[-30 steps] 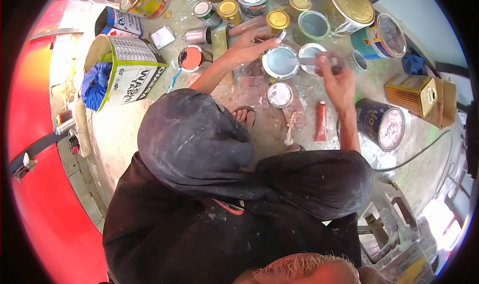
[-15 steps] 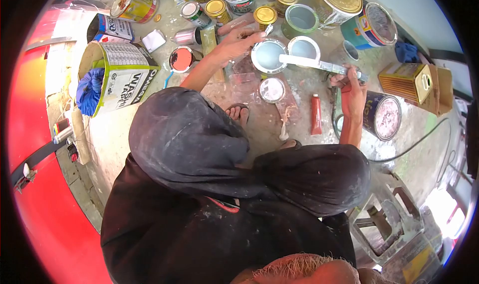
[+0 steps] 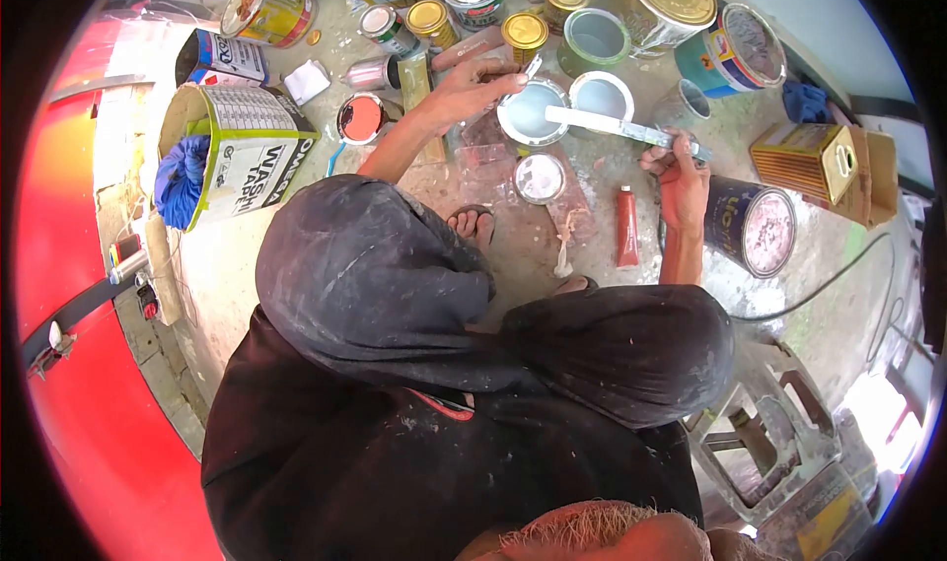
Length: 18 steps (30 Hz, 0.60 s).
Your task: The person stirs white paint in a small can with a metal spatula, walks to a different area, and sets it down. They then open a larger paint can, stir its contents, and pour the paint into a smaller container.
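Observation:
My right hand [image 3: 678, 172] is closed round one end of a long flat stirring stick [image 3: 612, 125]. The stick's pale, paint-coated end reaches left over an open can of light grey-blue paint [image 3: 533, 112] and crosses a second open can of similar paint [image 3: 601, 98]. My left hand [image 3: 475, 90] is at the upper left rim of the first can, fingers pinched on a short pale stick-like piece [image 3: 534, 65], too small to name. Below the cans lie a round white-smeared lid [image 3: 540, 178] and a red tube [image 3: 627, 226].
Several paint tins, including a yellow-lidded can [image 3: 525, 31] and a green-rimmed tub [image 3: 596, 41], stand beyond my hands. A salmon-coloured paint can [image 3: 361, 118] and a large washi-tape bucket [image 3: 247, 147] are leftward. A dark can [image 3: 764, 228] and a stool [image 3: 760, 433] are rightward.
My right hand has shifted slightly left and the stirring stick's tip has slid left over the first can. My left hand has turned a little, and the pale piece now points differently.

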Each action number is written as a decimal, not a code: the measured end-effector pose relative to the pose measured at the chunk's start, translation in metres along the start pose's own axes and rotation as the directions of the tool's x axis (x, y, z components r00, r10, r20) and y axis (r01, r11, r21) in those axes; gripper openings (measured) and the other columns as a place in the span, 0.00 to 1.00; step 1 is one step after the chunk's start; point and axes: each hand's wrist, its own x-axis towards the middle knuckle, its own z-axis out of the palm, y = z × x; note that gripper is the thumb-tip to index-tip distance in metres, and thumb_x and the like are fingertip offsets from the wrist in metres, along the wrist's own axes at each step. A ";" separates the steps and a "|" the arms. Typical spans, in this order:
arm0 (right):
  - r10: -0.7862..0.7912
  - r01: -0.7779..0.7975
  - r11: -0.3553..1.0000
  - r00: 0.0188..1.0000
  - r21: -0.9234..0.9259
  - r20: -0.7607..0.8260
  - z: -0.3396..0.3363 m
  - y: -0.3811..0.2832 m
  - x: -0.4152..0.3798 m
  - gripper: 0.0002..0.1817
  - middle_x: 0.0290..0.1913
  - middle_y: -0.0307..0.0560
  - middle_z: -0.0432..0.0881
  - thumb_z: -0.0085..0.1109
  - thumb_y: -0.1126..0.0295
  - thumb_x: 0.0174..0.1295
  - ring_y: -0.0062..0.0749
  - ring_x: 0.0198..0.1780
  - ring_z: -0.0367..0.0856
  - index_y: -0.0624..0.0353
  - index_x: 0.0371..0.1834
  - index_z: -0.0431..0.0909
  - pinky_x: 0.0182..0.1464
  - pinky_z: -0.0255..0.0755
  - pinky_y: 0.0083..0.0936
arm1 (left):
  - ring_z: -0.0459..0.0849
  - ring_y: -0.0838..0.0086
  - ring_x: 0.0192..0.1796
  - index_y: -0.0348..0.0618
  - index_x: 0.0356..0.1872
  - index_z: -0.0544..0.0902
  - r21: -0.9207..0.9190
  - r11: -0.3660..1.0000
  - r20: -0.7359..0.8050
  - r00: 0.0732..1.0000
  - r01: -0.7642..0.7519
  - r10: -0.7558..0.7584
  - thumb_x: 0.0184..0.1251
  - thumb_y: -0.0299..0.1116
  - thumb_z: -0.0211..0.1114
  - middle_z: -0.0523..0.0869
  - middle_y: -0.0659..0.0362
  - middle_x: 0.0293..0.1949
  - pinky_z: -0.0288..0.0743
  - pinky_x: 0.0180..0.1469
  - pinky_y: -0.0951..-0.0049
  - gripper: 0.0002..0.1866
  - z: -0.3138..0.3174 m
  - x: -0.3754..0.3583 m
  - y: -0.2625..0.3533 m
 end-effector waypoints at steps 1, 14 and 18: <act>-0.004 0.004 1.000 1.000 -0.007 -0.020 -0.001 -0.002 -0.001 0.16 0.35 0.48 0.88 0.57 0.63 0.83 0.35 0.36 0.91 0.68 0.57 0.82 0.42 0.88 0.32 | 0.83 0.74 0.57 0.33 0.69 0.82 0.000 1.000 0.007 1.000 -0.020 0.020 0.71 0.57 0.74 0.87 0.58 0.57 0.76 0.62 0.68 0.38 0.000 0.002 -0.002; -0.240 0.142 0.760 0.968 -0.635 -0.070 0.017 -0.030 0.007 0.16 0.33 0.41 0.89 0.63 0.62 0.80 0.24 0.31 0.86 0.65 0.54 0.89 0.36 0.79 0.24 | 0.75 0.50 0.72 0.40 0.77 0.74 0.761 0.558 0.098 0.909 -0.331 0.405 0.48 0.52 0.85 0.76 0.49 0.69 0.71 0.72 0.53 0.53 0.038 -0.018 0.005; -0.137 0.086 0.509 0.990 -0.856 0.018 0.034 -0.004 0.026 0.17 0.25 0.40 0.86 0.65 0.57 0.75 0.21 0.28 0.82 0.59 0.50 0.92 0.35 0.76 0.29 | 0.74 0.51 0.73 0.41 0.78 0.72 0.767 0.547 0.100 0.904 -0.336 0.415 0.48 0.53 0.85 0.75 0.48 0.71 0.70 0.73 0.54 0.55 0.040 -0.015 0.004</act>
